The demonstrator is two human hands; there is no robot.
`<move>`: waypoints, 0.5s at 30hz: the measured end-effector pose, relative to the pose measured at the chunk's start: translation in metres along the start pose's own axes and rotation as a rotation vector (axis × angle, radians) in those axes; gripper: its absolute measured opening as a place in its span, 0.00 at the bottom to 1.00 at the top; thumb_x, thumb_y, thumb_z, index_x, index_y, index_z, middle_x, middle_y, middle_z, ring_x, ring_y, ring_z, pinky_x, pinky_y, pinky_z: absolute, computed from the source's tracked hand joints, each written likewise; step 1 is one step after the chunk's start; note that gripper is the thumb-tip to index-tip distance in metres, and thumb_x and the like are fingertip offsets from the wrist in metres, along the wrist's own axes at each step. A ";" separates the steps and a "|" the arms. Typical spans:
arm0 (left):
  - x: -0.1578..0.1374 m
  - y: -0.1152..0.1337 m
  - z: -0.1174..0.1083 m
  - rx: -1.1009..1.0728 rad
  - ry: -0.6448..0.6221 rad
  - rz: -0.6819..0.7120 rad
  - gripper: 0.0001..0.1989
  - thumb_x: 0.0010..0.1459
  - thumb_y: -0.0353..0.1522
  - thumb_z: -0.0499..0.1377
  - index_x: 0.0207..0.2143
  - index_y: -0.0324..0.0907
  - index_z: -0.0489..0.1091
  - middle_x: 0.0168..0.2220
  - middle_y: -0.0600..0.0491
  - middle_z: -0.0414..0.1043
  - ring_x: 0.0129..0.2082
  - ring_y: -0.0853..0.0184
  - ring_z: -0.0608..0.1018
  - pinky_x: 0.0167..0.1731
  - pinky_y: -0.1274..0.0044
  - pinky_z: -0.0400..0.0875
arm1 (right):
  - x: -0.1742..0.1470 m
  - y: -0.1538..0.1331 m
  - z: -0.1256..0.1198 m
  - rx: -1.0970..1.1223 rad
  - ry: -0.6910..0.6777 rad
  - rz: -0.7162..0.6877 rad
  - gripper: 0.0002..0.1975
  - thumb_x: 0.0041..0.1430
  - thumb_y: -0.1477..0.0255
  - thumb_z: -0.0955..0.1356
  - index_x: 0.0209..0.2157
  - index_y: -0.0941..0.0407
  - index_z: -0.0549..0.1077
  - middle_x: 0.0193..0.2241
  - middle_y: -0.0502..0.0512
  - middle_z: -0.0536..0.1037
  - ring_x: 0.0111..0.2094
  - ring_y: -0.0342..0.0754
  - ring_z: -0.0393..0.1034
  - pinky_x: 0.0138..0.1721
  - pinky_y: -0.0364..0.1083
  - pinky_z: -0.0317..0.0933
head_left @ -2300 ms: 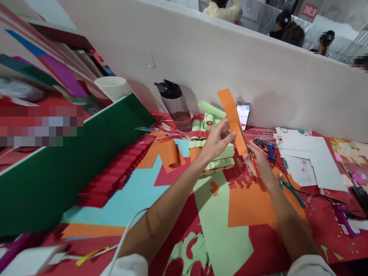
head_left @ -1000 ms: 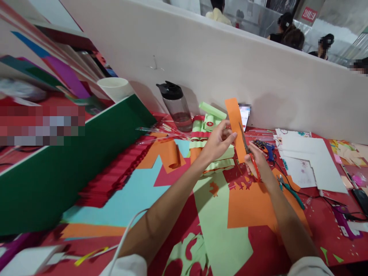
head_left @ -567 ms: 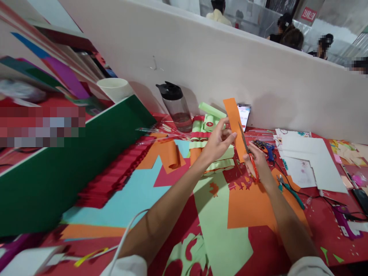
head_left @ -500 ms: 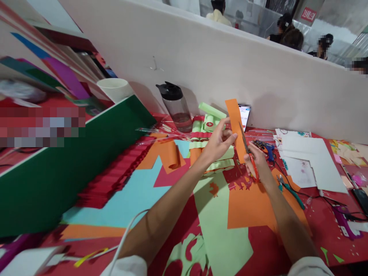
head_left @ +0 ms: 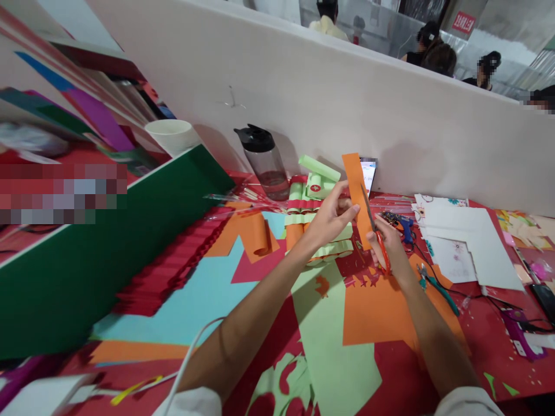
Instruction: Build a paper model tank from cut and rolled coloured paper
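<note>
Scissors (head_left: 380, 240) are lying along an orange paper strip (head_left: 356, 190) to the right of the bottle (head_left: 262, 164), the right hand's (head_left: 392, 242) grip wrapping their red handles, seemingly lining the blades up with its edge. The left hand (head_left: 330, 218) is pinching that strip between thumb and fingers, probably steadying it above the tabletop (head_left: 399, 375). A phone (head_left: 369, 172) is standing beyond, also right of the bottle, perhaps so its screen is facing the worker.
</note>
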State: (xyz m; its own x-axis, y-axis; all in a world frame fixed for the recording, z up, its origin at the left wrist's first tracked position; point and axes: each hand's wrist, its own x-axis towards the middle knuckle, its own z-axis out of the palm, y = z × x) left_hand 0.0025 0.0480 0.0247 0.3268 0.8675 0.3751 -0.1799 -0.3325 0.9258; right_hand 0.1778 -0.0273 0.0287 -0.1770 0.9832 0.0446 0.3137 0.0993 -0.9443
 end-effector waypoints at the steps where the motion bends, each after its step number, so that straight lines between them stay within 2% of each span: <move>1: 0.000 0.000 0.000 0.002 0.002 0.001 0.27 0.61 0.42 0.67 0.58 0.45 0.62 0.26 0.59 0.70 0.25 0.68 0.76 0.31 0.75 0.73 | 0.000 0.001 0.000 -0.001 0.000 0.001 0.27 0.63 0.43 0.68 0.43 0.55 0.74 0.16 0.43 0.64 0.14 0.42 0.60 0.15 0.40 0.54; 5: 0.002 0.000 -0.003 0.005 0.086 0.029 0.22 0.63 0.45 0.64 0.53 0.44 0.65 0.31 0.55 0.74 0.29 0.68 0.77 0.31 0.75 0.75 | 0.002 0.005 -0.002 -0.014 -0.009 0.022 0.26 0.62 0.44 0.69 0.41 0.55 0.73 0.17 0.43 0.65 0.13 0.42 0.60 0.15 0.41 0.56; 8: 0.004 -0.002 -0.005 0.010 0.145 0.044 0.20 0.62 0.46 0.64 0.47 0.43 0.66 0.30 0.56 0.73 0.27 0.70 0.77 0.29 0.77 0.76 | 0.002 0.007 -0.003 -0.057 -0.006 0.002 0.26 0.62 0.45 0.69 0.41 0.55 0.74 0.18 0.44 0.67 0.14 0.41 0.61 0.16 0.40 0.57; 11: 0.003 -0.001 -0.005 0.004 0.131 0.053 0.20 0.61 0.45 0.65 0.45 0.43 0.65 0.28 0.58 0.73 0.25 0.72 0.76 0.28 0.79 0.75 | 0.002 0.006 -0.003 -0.072 -0.005 -0.016 0.28 0.62 0.43 0.69 0.42 0.56 0.74 0.23 0.48 0.71 0.16 0.41 0.63 0.17 0.41 0.59; 15: 0.001 0.001 -0.001 0.007 0.092 0.057 0.19 0.62 0.44 0.65 0.47 0.43 0.65 0.27 0.59 0.72 0.25 0.71 0.77 0.29 0.78 0.75 | 0.002 0.005 -0.003 -0.071 -0.027 -0.029 0.31 0.62 0.41 0.67 0.46 0.56 0.74 0.24 0.49 0.71 0.17 0.42 0.64 0.18 0.42 0.59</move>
State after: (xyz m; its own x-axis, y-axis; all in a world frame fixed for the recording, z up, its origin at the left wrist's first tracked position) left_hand 0.0015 0.0492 0.0265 0.2291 0.8773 0.4217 -0.1896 -0.3847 0.9034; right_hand 0.1822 -0.0239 0.0249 -0.2113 0.9755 0.0618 0.3729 0.1389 -0.9174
